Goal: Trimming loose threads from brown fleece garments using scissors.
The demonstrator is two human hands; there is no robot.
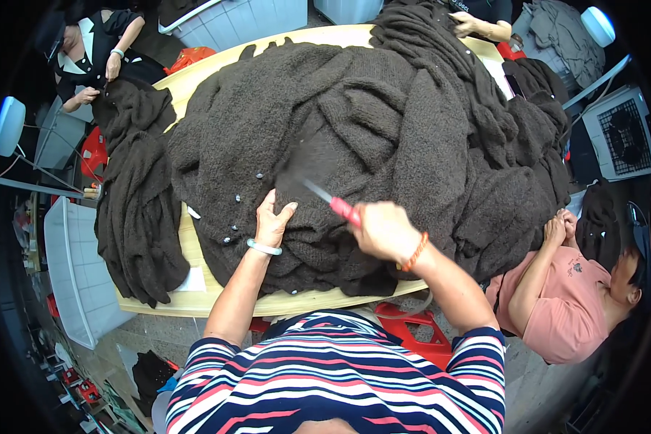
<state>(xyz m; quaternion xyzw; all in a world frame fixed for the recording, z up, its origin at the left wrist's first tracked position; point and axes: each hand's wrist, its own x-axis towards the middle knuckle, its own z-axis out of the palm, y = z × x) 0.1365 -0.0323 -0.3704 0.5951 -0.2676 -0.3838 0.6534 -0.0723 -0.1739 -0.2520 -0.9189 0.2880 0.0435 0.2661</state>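
A large heap of dark brown knitted garments (253, 123) covers the table in front of me. Small shiny buttons (237, 198) dot the knit just left of my left hand. That hand (271, 223), with a pale bangle at the wrist, grips a fold of the knit between thumb and fingers. My right hand (385, 230) is closed round a red-handled tool (344, 210) with a narrow metal shaft, held over the cloth and pointing up and left. Motion blurs the dark patch by its tip, so I cannot make out the tool's end.
The pale wooden tabletop (208, 291) shows along its near edge. Co-workers sit at the far left, far right and near right, handling similar knits. White bins (76, 271) stand beyond the left edge. A red stool (423, 336) is beneath the near edge.
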